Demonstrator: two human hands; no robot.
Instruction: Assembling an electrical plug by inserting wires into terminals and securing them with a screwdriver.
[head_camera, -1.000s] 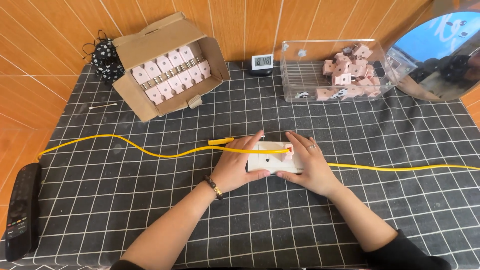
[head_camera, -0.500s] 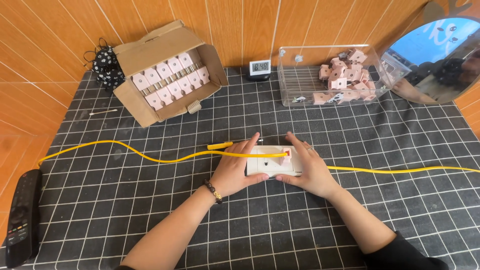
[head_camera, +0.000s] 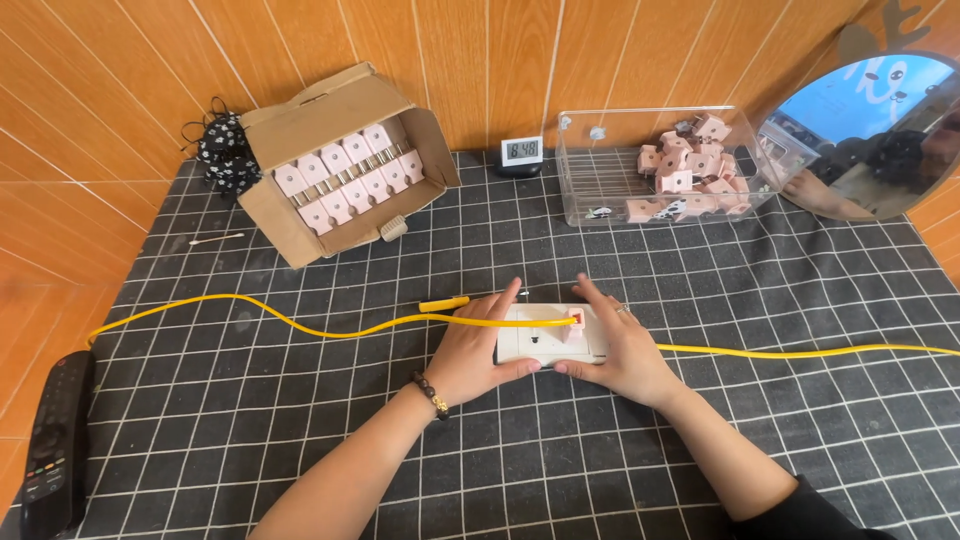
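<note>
White and smooth, the flat rectangular plastic socket plate (head_camera: 548, 343) lies on the black mat with its white grid (head_camera: 300, 420), and we take it as our landmark. On its upper right corner sits a small pink plastic plug block (head_camera: 572, 325). A thin, glossy yellow cable (head_camera: 300, 322) snakes in from the far left of the plate, crosses its top edge and runs off to the far right.

Our left hand (head_camera: 470, 350) cups the left end of the plate, thumb along the near edge, fingers reaching over the cable. Our right hand (head_camera: 618, 345) cups the right end, thumb on the near edge, fingers spread flat beside the pink block. Both hands lie half open and press against the plate, neither closed into a fist around it.

Behind and to the left of the plate, a brown corrugated cardboard box (head_camera: 290, 130) lies tipped on its side, holding neat rows of pink plugs (head_camera: 345, 180). Behind and to the right stands a clear rectangular acrylic bin (head_camera: 600, 170) with a loose heap of pink plugs (head_camera: 695, 170). Between them, straight behind the plate, stands a small white digital clock (head_camera: 521, 152). Far left of the plate, a long black remote control (head_camera: 58, 440) rests on the mat's edge.
</note>
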